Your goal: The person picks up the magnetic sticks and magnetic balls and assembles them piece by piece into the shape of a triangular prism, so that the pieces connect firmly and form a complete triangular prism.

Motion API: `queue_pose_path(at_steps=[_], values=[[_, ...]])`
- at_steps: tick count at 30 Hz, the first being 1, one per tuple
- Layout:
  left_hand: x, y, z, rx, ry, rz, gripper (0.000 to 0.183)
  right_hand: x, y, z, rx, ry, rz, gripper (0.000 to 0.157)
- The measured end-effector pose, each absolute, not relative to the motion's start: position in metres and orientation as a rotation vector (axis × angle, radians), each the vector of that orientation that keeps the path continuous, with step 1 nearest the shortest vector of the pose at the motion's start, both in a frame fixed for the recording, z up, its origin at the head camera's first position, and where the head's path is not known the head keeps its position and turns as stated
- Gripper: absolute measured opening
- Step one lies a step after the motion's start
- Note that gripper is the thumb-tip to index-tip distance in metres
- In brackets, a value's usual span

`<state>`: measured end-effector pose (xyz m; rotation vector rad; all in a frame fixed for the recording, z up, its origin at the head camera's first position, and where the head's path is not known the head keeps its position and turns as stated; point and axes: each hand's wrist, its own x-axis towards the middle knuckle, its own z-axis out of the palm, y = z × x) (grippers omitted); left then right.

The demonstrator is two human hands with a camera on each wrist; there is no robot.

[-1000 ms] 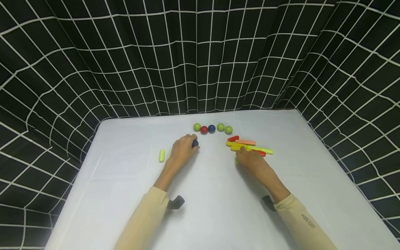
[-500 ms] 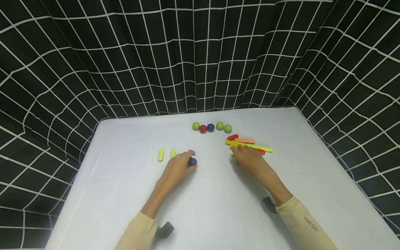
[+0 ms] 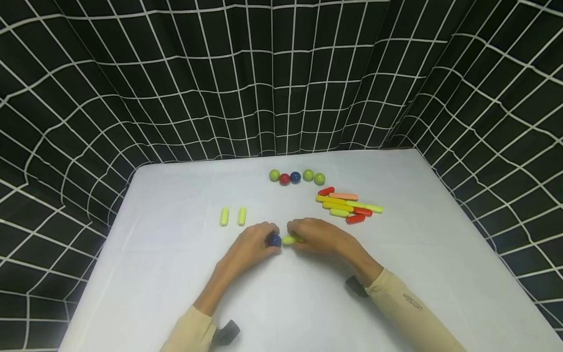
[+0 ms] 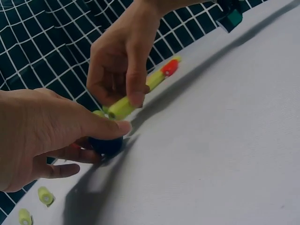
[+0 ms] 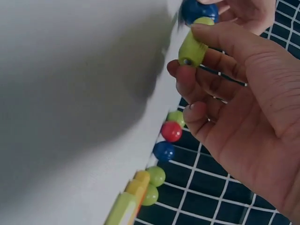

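My left hand (image 3: 251, 247) grips a dark blue ball (image 3: 274, 240) between thumb and fingers over the middle of the table. Facing it, my right hand (image 3: 318, 235) pinches a short yellow-green rod (image 3: 289, 240). In the right wrist view, the near end of the rod (image 5: 193, 50) shows a small metal disc, while its far end meets or overlaps the blue ball (image 5: 200, 11). Whether they touch I cannot tell. Two more short yellow-green rods, one outer (image 3: 225, 216) and one inner (image 3: 242, 216), lie side by side left of my left hand.
Along the back of the white table (image 3: 176, 195) sit several balls: green, a red one (image 3: 284, 179), a blue one (image 3: 295, 177). At the right lies a cluster of red, yellow, yellow-green and salmon rods, including a yellow rod (image 3: 337, 206). A black gridded curtain (image 3: 246, 98) surrounds the table.
My left hand has drawn the blue ball nearer to me, uncovering the second short rod. My right hand has lifted a short yellow-green rod from the cluster and carried it left to the ball.
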<state>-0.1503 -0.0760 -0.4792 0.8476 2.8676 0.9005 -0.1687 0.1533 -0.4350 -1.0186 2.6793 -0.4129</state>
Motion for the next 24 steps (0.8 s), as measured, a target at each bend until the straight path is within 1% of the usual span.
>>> queue_pose_path(at_steps=[2,6,10,13,17,24], values=[[-0.152,-0.075,-0.479,0.859,2.863,0.888,0.036,-0.169,0.151,-0.436,-1.000,2.677,-0.414,0.016],[-0.155,-0.074,-0.477,0.839,2.824,0.857,0.040,-0.170,0.151,-0.437,-0.972,2.668,-0.427,0.018],[-0.163,-0.072,-0.478,0.879,2.777,0.816,0.044,-0.170,0.152,-0.440,-0.963,2.666,-0.461,0.016],[-0.170,-0.070,-0.480,0.940,2.761,0.805,0.038,-0.172,0.153,-0.444,-0.966,2.681,-0.465,0.015],[-0.177,-0.068,-0.481,0.992,2.763,0.800,0.029,-0.173,0.152,-0.447,-0.997,2.703,-0.470,0.018],[-0.184,-0.064,-0.489,1.029,2.756,0.785,0.025,-0.176,0.152,-0.446,-1.009,2.691,-0.504,0.019]])
